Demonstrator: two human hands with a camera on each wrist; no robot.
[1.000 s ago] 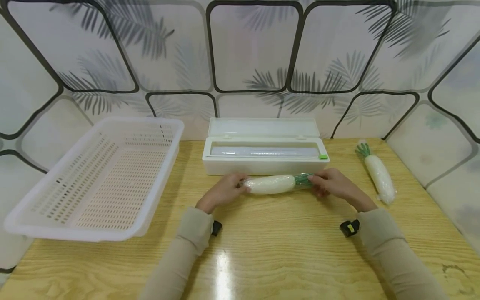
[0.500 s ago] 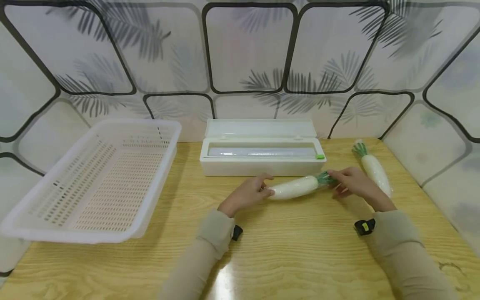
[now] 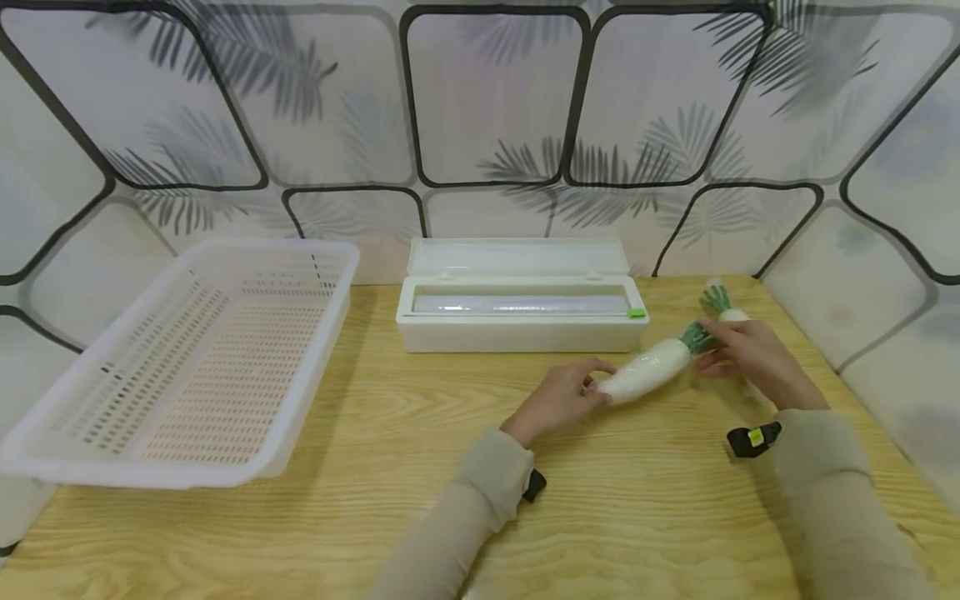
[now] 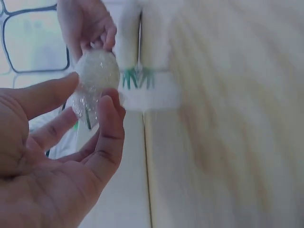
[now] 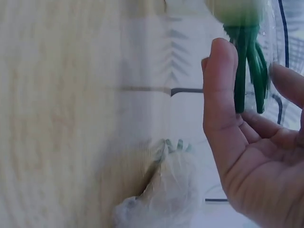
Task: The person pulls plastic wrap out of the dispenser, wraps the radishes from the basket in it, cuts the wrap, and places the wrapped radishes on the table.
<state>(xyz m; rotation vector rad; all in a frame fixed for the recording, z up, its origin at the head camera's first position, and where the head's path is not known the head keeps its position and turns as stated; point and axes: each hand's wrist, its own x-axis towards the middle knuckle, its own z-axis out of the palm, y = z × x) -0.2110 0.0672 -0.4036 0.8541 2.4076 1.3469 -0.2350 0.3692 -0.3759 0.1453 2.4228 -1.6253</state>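
A white radish (image 3: 648,372) in clear plastic wrap is held between my hands, slanting up to the right just above the table. My left hand (image 3: 558,400) pinches its root end, where crumpled film (image 4: 85,107) shows in the left wrist view. The fingers of my right hand (image 3: 757,362) hold it by its green stalks (image 5: 247,66). A second wrapped white radish (image 3: 733,315) lies on the table behind the right hand, which hides most of it. In the right wrist view this second radish (image 5: 166,190) appears below the hand.
A white cling film box (image 3: 521,336) with its lid raised stands against the wall, a film roll (image 3: 517,306) inside. On the left of the wooden table (image 3: 420,467) sits a white plastic basket (image 3: 273,467). Patterned walls border the table at the back and sides.
Both hands have carried the wrapped radish to the right, from in front of the film box towards the second radish. Its stalk end has swung upward and away in the head view.
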